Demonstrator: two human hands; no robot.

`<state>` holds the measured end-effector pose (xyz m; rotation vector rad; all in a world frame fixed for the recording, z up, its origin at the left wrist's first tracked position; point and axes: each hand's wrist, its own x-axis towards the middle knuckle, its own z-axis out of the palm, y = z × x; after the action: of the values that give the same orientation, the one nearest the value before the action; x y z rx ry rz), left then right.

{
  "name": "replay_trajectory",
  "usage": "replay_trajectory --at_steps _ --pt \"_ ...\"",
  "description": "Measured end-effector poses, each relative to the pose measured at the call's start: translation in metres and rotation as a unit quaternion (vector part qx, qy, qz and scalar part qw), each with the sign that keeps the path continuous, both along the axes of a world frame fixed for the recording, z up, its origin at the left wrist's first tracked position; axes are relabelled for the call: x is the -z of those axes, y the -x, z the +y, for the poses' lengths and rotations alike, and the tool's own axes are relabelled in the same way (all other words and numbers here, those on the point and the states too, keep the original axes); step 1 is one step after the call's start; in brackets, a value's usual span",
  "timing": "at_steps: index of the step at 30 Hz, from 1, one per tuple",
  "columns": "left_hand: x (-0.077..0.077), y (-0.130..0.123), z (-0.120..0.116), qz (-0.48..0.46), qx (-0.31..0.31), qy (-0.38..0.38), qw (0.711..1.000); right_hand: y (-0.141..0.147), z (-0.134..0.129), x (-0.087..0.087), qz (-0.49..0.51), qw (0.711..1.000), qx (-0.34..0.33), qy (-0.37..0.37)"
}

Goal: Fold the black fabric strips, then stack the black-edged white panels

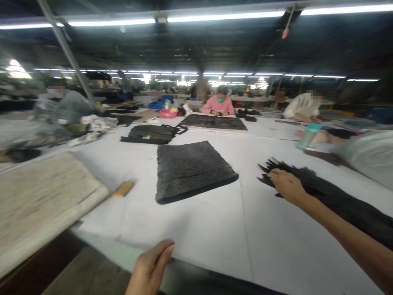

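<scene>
My right hand [287, 184] reaches out to the right side of the table, its fingers closed on the jagged, finger-like end of a pile of black fabric pieces [344, 205]. These look like glove pieces laid over one another. My left hand [153, 264] is at the table's near edge, thumb pressed against the fingers; whatever they may hold is hidden. Between and beyond my hands lies a dark grey, fuzzy folded cloth [193, 170], touched by neither hand.
A worn pale board [46, 196] covers the left corner, with a tan block [123, 189] beside it. Farther back are black fabric pieces [150, 133], a pink basin [168, 113] and a turquoise-lidded bottle [308, 137]. A person in pink [217, 105] works across the white table [208, 229].
</scene>
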<state>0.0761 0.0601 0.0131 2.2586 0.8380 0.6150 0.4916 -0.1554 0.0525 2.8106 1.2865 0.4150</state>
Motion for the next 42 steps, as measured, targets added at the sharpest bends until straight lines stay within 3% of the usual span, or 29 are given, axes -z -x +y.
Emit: replay_trajectory --at_steps 4,6,9,13,17,25,30,33,37,42 --pt "-0.013 -0.023 0.012 0.024 0.029 -0.138 0.99 0.094 0.11 0.012 0.065 0.967 -0.246 -0.018" --pt "-0.014 -0.032 0.022 0.066 0.037 -0.201 0.977 0.138 0.153 0.017 0.068 0.941 -0.331 -0.011" --pt "-0.011 -0.039 0.034 0.136 0.025 -0.238 0.961 0.181 0.198 0.024 0.044 0.916 -0.4 -0.005" --pt "-0.009 -0.044 0.04 0.209 0.015 -0.228 0.951 0.205 0.228 0.032 0.006 0.898 -0.439 0.027" --pt "-0.009 -0.048 0.037 0.234 0.013 -0.231 0.944 0.215 0.238 0.036 -0.009 0.897 -0.436 0.072" --pt "-0.011 -0.06 0.035 0.251 0.052 -0.24 0.936 0.203 0.256 0.02 0.163 0.929 -0.329 0.051" --pt "-0.01 -0.08 0.044 0.197 0.086 -0.255 0.943 0.189 0.265 0.011 0.236 0.924 -0.298 0.037" --pt "-0.006 -0.089 0.053 0.214 0.065 -0.258 0.94 0.19 0.266 0.011 0.265 0.921 -0.284 0.018" --pt "0.0 -0.09 0.061 0.271 -0.002 -0.26 0.927 0.196 0.267 0.017 0.31 0.918 -0.245 -0.035" --pt "-0.001 -0.09 0.063 0.32 -0.007 -0.315 0.893 0.184 0.272 0.027 0.402 0.885 -0.14 -0.189"
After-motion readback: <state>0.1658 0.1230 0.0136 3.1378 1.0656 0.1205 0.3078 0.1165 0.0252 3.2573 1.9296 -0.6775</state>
